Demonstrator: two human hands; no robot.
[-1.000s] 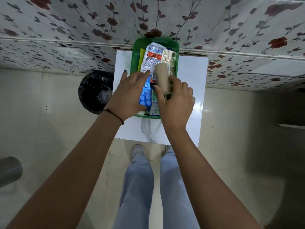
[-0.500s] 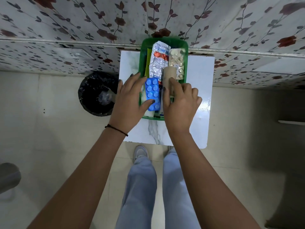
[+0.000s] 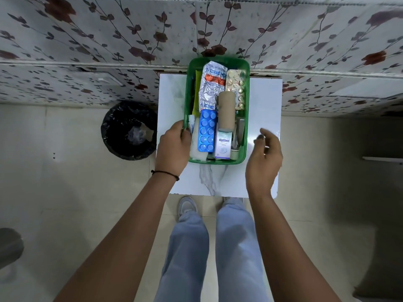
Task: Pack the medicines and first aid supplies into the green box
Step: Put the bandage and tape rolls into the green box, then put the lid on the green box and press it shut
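Head view, looking straight down. We see the green box [image 3: 246, 118] standing on the white worktop [image 3: 263, 105], its far end against the flowered wall [image 3: 109, 40].

Contents, placed against the box: a crumpled silver strip of tablets [image 3: 211, 83] lies at the far end, left of centre. A gold blister strip [image 3: 236, 83] lies just beside it, along the right wall. A tan bandage roll [image 3: 226, 112] lies lengthwise in the middle, overlapping both strips. A blue blister pack [image 3: 207, 130] lies left of the roll, near end. A small white carton [image 3: 222, 144] with blue print sits at the near end, just below the roll. Something yellow-green stands along the left wall; we cannot tell what it is. Other items underneath are too hidden to name.

Left hand [image 3: 173, 149]: fingers curled over the box's left rim at the near corner, gripping the box. A dark thread band [image 3: 164, 173] circles the wrist.

Right hand [image 3: 263, 158]: in the air just right of the box, apart from it, fingers loosely curled and half open, holding nothing.

Left of the worktop, on the tiled floor [image 3: 54, 171], stands a bin [image 3: 128, 130] lined with a black bag. Below the worktop we see light blue trousers [image 3: 231, 247] and a grey shoe [image 3: 187, 205].
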